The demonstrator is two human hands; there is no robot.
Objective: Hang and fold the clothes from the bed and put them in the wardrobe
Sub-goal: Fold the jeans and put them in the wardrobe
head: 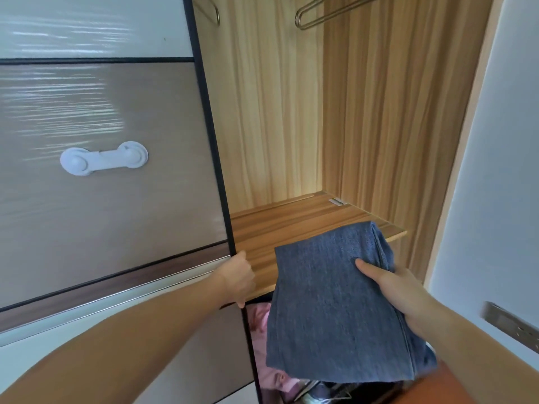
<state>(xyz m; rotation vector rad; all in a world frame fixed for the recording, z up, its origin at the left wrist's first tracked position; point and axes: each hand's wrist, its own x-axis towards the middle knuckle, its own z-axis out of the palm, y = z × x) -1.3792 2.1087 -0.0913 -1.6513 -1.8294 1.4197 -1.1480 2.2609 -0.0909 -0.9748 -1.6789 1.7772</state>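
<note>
A folded blue denim garment (332, 310) hangs in front of the open wardrobe, its far end over the front of the wooden shelf (280, 225). My right hand (399, 295) grips it from the right, thumb on top. My left hand (237, 277) holds the dark edge of the sliding wardrobe door (110, 176) at shelf height. The wardrobe's inside is light wood, and the shelf bears no clothes.
Two metal hangers (309, 17) hang at the top of the wardrobe. A white child lock (103, 157) is stuck on the door. Below the shelf lie pink clothes (262, 325) and dark items. A white wall with a socket plate (513, 325) stands on the right.
</note>
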